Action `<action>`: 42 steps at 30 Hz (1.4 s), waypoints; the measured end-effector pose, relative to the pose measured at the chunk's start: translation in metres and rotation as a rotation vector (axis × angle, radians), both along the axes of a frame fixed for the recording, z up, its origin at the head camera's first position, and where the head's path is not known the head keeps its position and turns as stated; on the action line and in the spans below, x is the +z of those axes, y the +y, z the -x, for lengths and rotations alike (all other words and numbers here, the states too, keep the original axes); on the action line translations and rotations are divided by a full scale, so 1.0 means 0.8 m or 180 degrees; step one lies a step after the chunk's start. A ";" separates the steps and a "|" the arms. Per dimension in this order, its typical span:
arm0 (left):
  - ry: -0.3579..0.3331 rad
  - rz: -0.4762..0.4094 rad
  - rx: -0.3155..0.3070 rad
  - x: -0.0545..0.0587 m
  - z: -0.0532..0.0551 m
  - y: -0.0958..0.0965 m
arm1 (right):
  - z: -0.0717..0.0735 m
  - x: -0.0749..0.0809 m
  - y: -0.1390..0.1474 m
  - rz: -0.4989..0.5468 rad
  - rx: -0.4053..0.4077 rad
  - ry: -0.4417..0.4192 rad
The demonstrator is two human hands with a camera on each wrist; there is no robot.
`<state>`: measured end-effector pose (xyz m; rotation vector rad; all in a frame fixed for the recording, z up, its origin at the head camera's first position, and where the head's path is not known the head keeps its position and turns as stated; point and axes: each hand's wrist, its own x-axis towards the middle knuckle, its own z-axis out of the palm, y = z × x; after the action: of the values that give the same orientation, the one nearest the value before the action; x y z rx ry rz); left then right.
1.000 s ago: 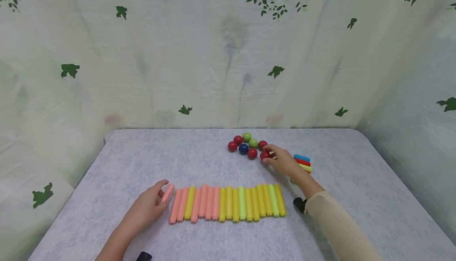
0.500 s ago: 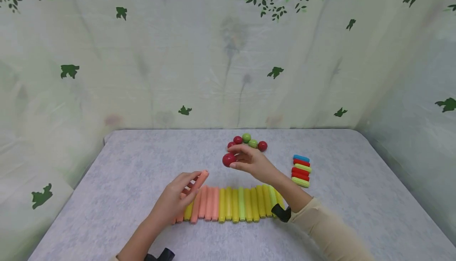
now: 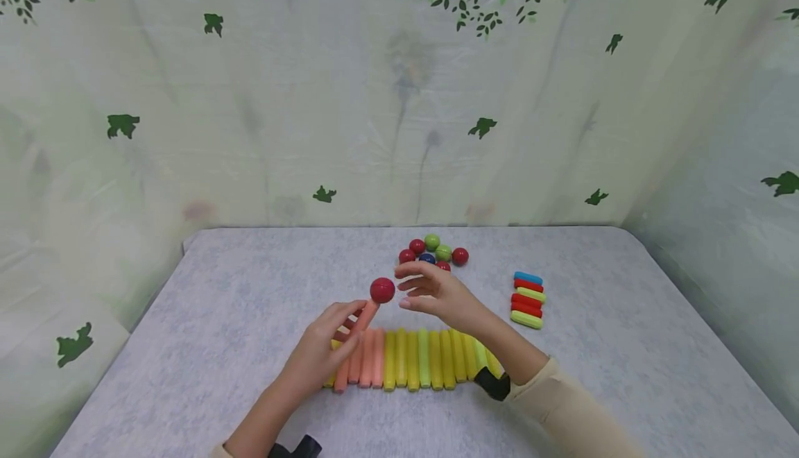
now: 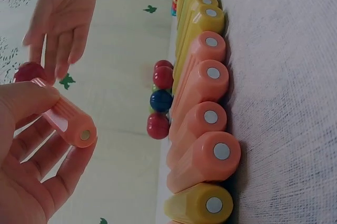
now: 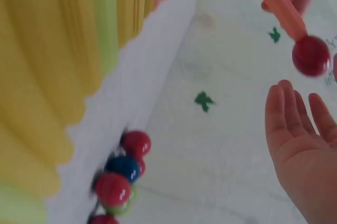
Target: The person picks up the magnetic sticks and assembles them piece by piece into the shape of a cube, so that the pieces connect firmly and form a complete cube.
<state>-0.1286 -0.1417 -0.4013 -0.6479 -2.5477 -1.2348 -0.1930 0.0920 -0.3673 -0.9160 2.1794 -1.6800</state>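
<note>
My left hand (image 3: 315, 347) pinches a pink magnetic rod (image 3: 367, 316) raised above the table, tilted up to the right. On the rod's upper end sits a red ball (image 3: 383, 290), touching it. A metal disc shows in the rod's lower end in the left wrist view. Just right of the ball is my right hand (image 3: 444, 298), its fingers extended and holding nothing; a small gap separates it from the ball in the head view. Below the hands lies a row of pink rods (image 3: 368, 361) and yellow rods (image 3: 413, 364), with a few light green ones.
Several loose balls, red, green and one blue ball (image 5: 124, 168), lie at the back of the table. To the right is a column of short rods (image 3: 527, 301) in blue, red and light green. A leaf-patterned curtain (image 3: 268, 132) hangs behind the table.
My right hand took a red ball from the group and brought it left to the rod, then let go. My left hand lifted the pink rod from the row's left end, moving right.
</note>
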 end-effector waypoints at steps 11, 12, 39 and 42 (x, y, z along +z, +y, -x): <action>0.0100 -0.0191 0.0325 -0.006 0.001 -0.007 | -0.028 -0.042 0.107 -0.0658 -0.0996 0.0043; 0.0071 -0.0211 0.0322 -0.005 0.001 -0.007 | -0.030 -0.048 0.114 -0.0735 -0.1054 -0.0015; -0.0445 -0.0879 0.0026 0.035 -0.019 0.002 | -0.029 -0.037 0.093 -0.1547 -0.1273 0.0559; -0.0439 -0.0856 0.0012 0.029 -0.017 0.002 | -0.024 -0.018 0.075 -0.1158 -0.0997 0.0717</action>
<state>-0.1147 -0.1398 -0.3782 -0.5136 -2.4210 -1.6348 -0.1739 0.1517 -0.3818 -0.7210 2.7801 -1.2707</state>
